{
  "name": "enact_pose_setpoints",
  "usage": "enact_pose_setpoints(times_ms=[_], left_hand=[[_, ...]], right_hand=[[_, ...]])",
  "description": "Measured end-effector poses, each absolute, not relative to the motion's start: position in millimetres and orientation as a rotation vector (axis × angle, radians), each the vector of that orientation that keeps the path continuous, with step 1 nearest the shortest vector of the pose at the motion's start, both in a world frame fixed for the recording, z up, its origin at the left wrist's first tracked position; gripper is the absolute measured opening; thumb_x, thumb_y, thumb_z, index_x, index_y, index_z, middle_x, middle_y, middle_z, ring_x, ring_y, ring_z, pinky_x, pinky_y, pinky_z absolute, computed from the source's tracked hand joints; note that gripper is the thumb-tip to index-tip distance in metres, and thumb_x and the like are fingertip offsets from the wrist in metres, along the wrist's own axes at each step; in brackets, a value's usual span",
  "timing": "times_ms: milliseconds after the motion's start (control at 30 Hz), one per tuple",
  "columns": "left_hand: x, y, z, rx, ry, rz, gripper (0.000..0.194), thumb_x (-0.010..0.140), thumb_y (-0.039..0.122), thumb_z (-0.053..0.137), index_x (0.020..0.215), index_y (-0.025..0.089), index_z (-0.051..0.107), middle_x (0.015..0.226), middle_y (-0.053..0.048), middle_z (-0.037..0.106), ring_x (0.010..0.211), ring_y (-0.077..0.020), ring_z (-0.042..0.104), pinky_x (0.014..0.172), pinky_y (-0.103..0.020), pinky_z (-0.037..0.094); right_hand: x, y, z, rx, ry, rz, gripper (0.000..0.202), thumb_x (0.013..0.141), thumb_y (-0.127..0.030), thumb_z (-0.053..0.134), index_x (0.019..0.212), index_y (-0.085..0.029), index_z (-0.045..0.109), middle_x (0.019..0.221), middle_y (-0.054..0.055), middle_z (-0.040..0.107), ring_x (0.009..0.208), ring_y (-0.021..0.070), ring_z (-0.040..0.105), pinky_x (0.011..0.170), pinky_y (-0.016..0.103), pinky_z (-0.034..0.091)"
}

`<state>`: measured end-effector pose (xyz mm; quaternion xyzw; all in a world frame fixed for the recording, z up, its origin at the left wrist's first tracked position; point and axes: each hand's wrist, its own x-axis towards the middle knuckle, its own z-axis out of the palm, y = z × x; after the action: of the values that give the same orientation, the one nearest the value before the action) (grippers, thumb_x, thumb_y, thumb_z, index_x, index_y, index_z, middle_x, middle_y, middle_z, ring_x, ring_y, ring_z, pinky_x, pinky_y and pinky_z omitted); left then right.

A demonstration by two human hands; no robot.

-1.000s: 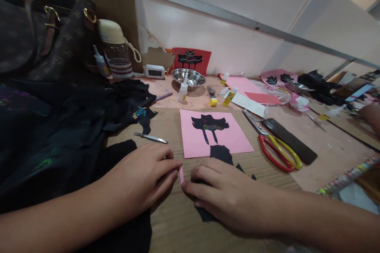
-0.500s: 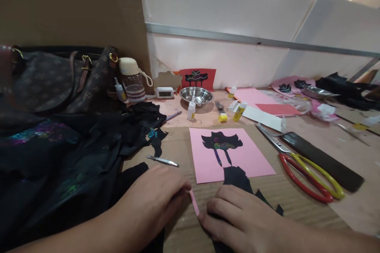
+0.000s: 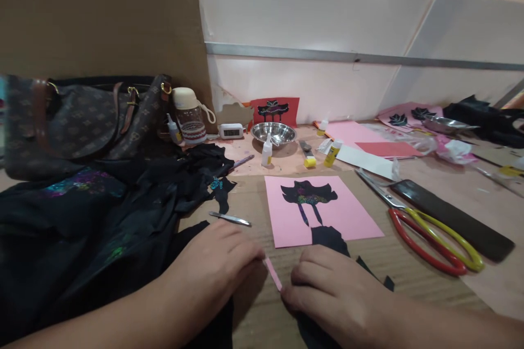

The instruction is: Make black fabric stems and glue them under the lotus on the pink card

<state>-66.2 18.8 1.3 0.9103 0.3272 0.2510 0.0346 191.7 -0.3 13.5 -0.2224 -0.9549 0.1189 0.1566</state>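
My left hand [image 3: 223,262] is closed, its fingertips pinching the upper end of a narrow pink strip [image 3: 273,274]. The strip's lower end is between the fingertips of my right hand [image 3: 327,289], which is closed too. Black fabric [image 3: 328,239] lies partly beneath my right hand. Just beyond the hands is a pink sheet [image 3: 352,215] bearing a black roof-shaped cutout [image 3: 309,193] with colored glitter and two thin legs. Metal tweezers [image 3: 230,218] lie beyond my left hand, beside a small black scrap [image 3: 221,196].
Large scissors [image 3: 434,240] and a dark flat case [image 3: 452,221] lie at right. Black cloth [image 3: 123,218] and a patterned bag [image 3: 77,125] fill the left. Farther back are a metal bowl [image 3: 273,133], glue bottle [image 3: 267,151], glue stick [image 3: 332,154] and bottle [image 3: 190,117].
The view has shifted slightly, so the objects appear a little farther right. Both hands keep hold of the pink strip, in nearly the same pose.
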Motion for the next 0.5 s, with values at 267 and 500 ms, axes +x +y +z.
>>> enact_pose_setpoints(times_ms=[267,500], left_hand=[[-129,80,51,2.694,1.693,0.460,0.021,0.098,0.024,0.055,0.103,0.021,0.076,0.102,-0.007,0.080,0.090,-0.0272,0.073,0.081,-0.039,0.055],[-156,135,38,2.786,1.460,0.271,0.041,0.089,0.017,0.067,0.129,0.024,0.072,0.127,-0.007,0.075,0.116,-0.0250,0.067,0.103,-0.036,0.049]], right_hand=[[185,-6,36,-0.644,-2.764,0.314,0.030,0.101,-0.011,0.042,0.105,-0.027,0.068,0.091,0.010,0.074,0.084,0.0241,0.067,0.076,0.034,0.057],[179,-7,28,-0.650,-2.672,0.207,0.022,0.100,-0.012,0.053,0.101,-0.025,0.071,0.083,0.006,0.072,0.081,0.0209,0.068,0.075,0.029,0.053]])
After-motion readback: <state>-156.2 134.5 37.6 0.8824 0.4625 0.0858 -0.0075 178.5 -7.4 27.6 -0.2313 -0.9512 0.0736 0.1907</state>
